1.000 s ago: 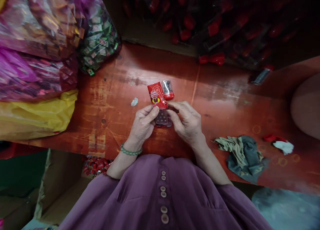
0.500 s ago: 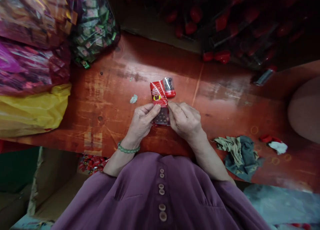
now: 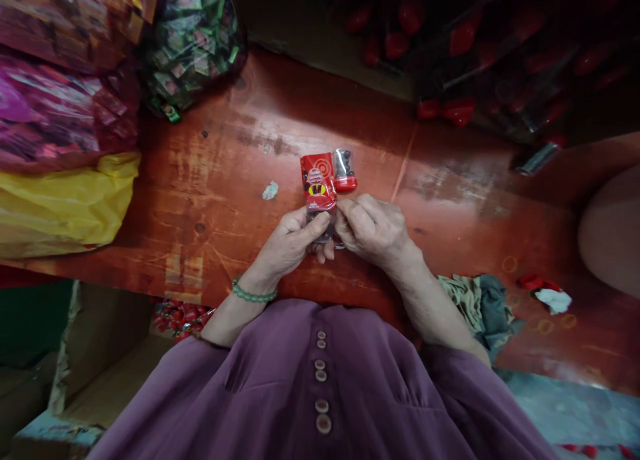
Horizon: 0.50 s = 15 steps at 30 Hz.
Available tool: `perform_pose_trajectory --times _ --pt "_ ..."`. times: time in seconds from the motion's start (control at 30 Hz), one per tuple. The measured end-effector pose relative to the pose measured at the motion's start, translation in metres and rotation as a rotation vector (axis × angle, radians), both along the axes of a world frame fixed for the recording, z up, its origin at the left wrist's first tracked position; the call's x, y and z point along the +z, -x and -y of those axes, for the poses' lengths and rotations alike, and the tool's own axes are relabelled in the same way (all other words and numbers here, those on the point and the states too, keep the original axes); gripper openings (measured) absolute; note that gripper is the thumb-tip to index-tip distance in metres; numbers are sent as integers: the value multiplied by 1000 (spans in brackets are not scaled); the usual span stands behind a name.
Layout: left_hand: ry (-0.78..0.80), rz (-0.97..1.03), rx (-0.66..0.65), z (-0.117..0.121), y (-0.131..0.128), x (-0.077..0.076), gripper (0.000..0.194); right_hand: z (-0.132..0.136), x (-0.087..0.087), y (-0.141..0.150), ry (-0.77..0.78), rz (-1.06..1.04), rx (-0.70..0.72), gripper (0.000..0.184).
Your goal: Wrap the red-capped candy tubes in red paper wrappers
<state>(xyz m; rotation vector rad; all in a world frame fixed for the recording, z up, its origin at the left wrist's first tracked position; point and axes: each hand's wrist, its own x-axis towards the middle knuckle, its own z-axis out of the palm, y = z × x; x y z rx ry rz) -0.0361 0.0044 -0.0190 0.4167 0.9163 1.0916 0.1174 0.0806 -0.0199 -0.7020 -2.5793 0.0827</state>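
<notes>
My left hand (image 3: 289,245) and my right hand (image 3: 374,230) meet over a worn red wooden table (image 3: 210,200). Together they pinch the near end of a small candy packet (image 3: 318,183) with a red printed label and a clear part showing dark round sweets. The fingers of both hands are closed on it. A small clear bottle with a red cap (image 3: 345,170) lies just beyond the packet, touching its right side. A green bead bracelet (image 3: 251,294) circles my left wrist.
Big clear bags of wrapped sweets (image 3: 70,67) and a yellow bag (image 3: 65,207) fill the left side. Red-capped bottles (image 3: 450,107) pile at the back. A crumpled cloth (image 3: 480,303) lies right. A paper scrap (image 3: 270,191) sits left of the packet.
My hands have closed further together over the packet's clear end, hiding most of the dark sweets. The view has shifted slightly downward.
</notes>
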Motion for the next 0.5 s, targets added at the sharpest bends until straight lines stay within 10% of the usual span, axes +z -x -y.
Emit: perform_pose_trajectory --times 0.5 --pt "108 6 164 -4 -9 -13 47 -11 -5 2 181 108 116 24"
